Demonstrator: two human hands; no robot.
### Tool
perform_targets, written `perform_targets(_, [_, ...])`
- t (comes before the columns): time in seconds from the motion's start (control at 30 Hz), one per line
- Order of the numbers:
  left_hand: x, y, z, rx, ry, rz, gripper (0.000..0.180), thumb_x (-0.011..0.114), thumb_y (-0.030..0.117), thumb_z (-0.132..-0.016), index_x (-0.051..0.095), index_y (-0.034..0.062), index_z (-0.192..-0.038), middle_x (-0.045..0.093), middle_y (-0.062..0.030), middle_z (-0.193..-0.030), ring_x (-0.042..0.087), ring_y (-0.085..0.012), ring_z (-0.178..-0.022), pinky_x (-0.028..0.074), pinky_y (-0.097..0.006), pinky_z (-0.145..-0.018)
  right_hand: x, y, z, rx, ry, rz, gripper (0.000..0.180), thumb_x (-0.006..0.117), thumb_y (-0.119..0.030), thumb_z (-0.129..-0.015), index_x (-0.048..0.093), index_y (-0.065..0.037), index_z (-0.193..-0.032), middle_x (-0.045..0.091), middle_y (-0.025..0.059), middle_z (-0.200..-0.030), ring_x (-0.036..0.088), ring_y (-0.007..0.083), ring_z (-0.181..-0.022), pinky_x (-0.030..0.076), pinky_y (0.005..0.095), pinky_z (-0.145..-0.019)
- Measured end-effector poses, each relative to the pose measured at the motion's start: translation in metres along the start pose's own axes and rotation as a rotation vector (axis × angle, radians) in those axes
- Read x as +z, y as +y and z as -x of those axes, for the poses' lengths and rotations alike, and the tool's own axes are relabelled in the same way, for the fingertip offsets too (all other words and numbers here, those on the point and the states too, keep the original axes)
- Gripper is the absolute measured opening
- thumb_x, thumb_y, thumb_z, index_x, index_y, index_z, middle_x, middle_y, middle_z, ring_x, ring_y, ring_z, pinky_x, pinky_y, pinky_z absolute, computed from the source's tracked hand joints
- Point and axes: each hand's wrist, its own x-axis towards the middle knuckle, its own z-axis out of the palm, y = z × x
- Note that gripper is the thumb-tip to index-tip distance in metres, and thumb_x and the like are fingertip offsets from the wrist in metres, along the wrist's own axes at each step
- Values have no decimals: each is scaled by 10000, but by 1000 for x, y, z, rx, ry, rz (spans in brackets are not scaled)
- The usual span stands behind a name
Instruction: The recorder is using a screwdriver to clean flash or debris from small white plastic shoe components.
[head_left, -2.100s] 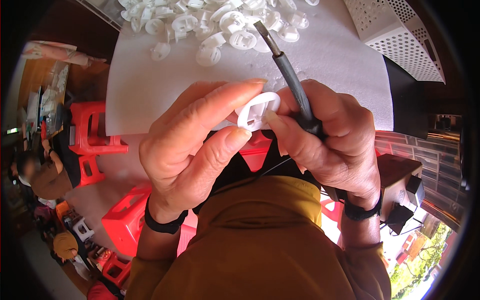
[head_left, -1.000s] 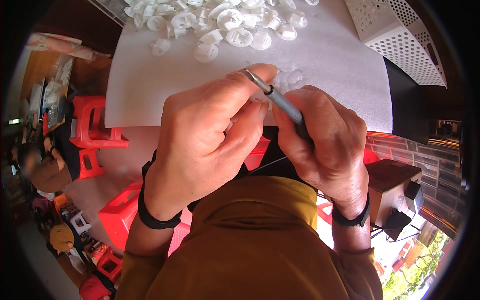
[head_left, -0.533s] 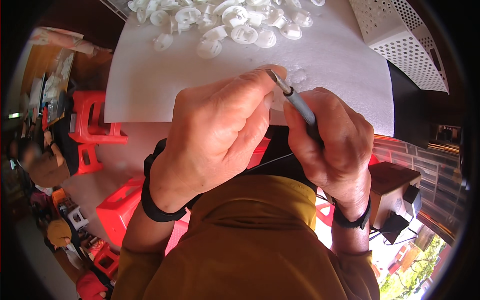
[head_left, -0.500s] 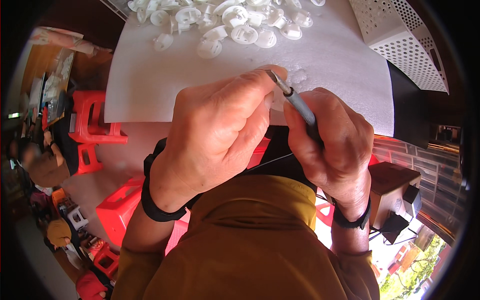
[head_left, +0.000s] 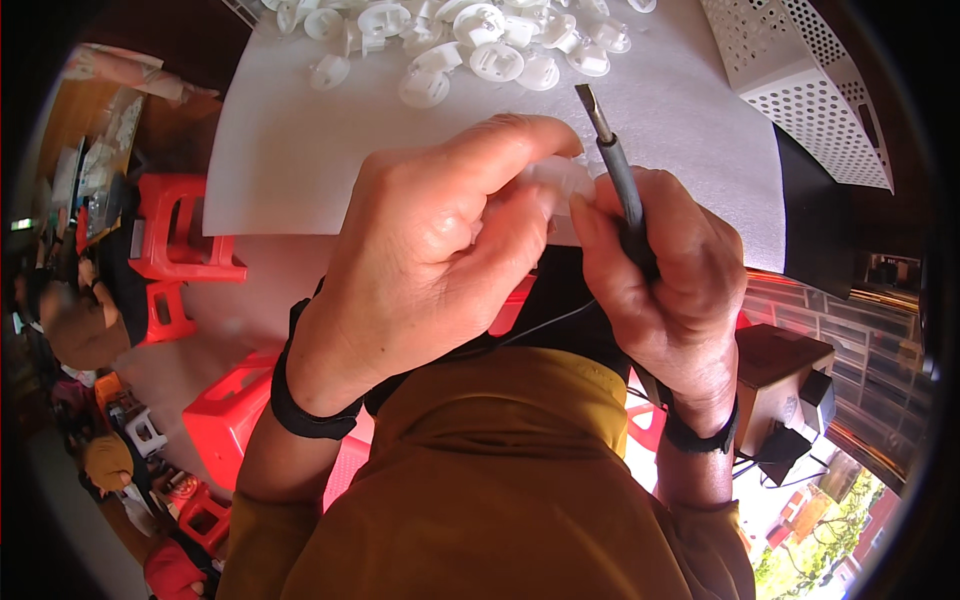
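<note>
While both hands meet just above the lap, the left hand (head_left: 440,240) pinches a small white plastic part (head_left: 562,180) between thumb and curled fingers, clamped tight; most of the part is hidden behind the fingertips. Right hand (head_left: 665,285) is wrapped in a fist round the dark handle of a flat screwdriver (head_left: 612,160), thumb pressing against the part's side, blade tip pointing up and away, clear of the part.

Step in hand, as judged: working on one part held close, with the tool idle in the grip. Next move likely calls for tipping the blade down to the part while the left pinch keeps it from twisting.

Pose: left wrist bent inward, knuckles up, black band at the wrist. Right forearm comes up from the lower edge, wrist straight, also banded.

Further off: a heap of white plastic parts (head_left: 470,50) on a white foam sheet (head_left: 300,140); perforated white tray (head_left: 800,80) at far right; red stools (head_left: 180,230) below left.
</note>
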Motion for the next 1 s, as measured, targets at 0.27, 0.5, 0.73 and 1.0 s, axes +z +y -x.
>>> perform_targets(0.27, [-3,3,-1,-43,-31,-28,233,485,11,-944,593,-55,-1140,681,-79,-904,634,-84,-699,526,-202,-602,2,-2,0,2,-7,17,126,658,30,-794,584,-23,-881,536,40,-637,505,125,-528,420,252,-522])
perform_targets(0.5, [-5,5,-6,-56,-58,64,207,481,14,-939,612,-36,-1091,655,-37,-809,597,-66,-637,492,-188,-579,2,-5,-3,-28,-52,61,122,648,45,-793,570,-11,-869,548,74,-672,525,180,-542,429,273,-529])
perform_targets(0.73, [-12,6,-13,-228,-163,82,185,485,-70,-846,605,-3,-971,616,-12,-804,567,-42,-640,450,-190,-557,-1,-17,-4,80,-194,50,152,645,60,-769,551,-3,-871,564,110,-696,547,241,-555,442,302,-523])
perform_targets(1.0, [-9,2,1,-46,-82,-167,198,464,-53,-859,575,-38,-1022,631,-50,-815,591,-93,-684,481,-232,-629,3,-8,-2,72,-125,-20,128,644,25,-802,555,-8,-888,544,66,-632,517,150,-518,405,276,-484])
